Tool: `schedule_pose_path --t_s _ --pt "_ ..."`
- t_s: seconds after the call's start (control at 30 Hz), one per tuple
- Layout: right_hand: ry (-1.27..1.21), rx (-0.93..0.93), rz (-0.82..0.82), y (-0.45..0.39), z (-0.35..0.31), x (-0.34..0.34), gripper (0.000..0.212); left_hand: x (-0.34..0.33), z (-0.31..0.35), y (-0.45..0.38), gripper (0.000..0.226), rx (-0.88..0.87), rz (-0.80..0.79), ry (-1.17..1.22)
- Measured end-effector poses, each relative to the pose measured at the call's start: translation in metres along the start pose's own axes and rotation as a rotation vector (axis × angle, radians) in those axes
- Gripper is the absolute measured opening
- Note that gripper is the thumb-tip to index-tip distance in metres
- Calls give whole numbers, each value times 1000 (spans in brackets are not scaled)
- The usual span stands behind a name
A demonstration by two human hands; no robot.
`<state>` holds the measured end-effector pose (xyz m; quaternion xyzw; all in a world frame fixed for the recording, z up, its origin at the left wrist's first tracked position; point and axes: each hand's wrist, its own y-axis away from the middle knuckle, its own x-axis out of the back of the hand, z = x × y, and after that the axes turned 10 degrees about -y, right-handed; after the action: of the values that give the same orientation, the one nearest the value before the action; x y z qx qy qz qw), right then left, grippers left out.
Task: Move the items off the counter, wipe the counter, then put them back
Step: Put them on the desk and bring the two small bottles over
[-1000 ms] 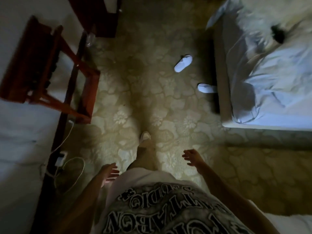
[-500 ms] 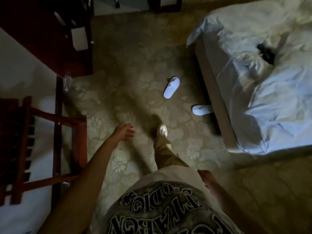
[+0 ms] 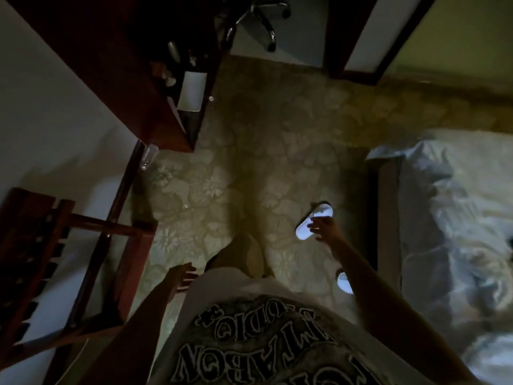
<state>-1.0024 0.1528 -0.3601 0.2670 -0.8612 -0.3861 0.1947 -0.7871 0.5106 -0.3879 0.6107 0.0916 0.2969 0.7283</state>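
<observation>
A dark wooden counter [image 3: 177, 126] stands at the upper left along the wall. On it lie a white paper or card [image 3: 191, 91] and several small dark items that are hard to make out in the dim light. My left hand [image 3: 181, 276] hangs open beside my hip, holding nothing. My right hand [image 3: 323, 227] swings forward, open and empty, above a white slipper [image 3: 308, 225] on the carpet. Both hands are well short of the counter.
A wooden luggage rack [image 3: 55, 262] stands at the left wall. A clear bottle [image 3: 148, 157] sits on the floor by the skirting. A second white slipper [image 3: 344, 282] lies near the bed [image 3: 449, 232] on the right. An office chair base [image 3: 263, 20] is at the top.
I have walked forward over the carpet: the counter and chair base have come into view, and the rack and bed have slid down the frame. My arms swapped swing, right forward, left back.
</observation>
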Motion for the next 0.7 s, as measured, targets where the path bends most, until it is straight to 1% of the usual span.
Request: schedule_pose_path --t_s 0.07,0.13,0.17,0.23,0.27,0.33,0.4,0.47,0.53,0.63,0.7 --pt "20 28 5 -28 -45 -5 15 2 42 -21 36 27 -23 2" --pt "-10 -11 8 -63 -67 -4 19 3 94 -48 41 44 -44 -6" --pt "-25 -71 18 -79 -76 -3 18 4 126 -61 42 54 -58 -20" --pt "-84 -205 57 -99 -93 -2 15 11 201 -82 41 52 -56 -79" --pt "-114 -250 87 -103 -102 -2 16 14 239 -86 40 21 -66 -104" --pt "-141 -282 160 -118 -124 -4 17 22 331 -93 36 -60 -98 -153" --pt "-152 -287 165 -127 -143 -7 20 30 406 -98 33 -147 -103 -181" --pt "-136 -267 217 -148 -166 -10 22 37 490 -99 37 -255 -65 -214" --pt "-168 -249 242 -170 -200 -15 27 43 565 -104 39 -317 -75 -223" --pt "-225 -225 189 -223 -262 -31 30 44 641 -107 36 -341 -133 -240" --pt "-205 -184 135 -278 -326 -44 25 49 687 -113 38 -356 -83 -177"
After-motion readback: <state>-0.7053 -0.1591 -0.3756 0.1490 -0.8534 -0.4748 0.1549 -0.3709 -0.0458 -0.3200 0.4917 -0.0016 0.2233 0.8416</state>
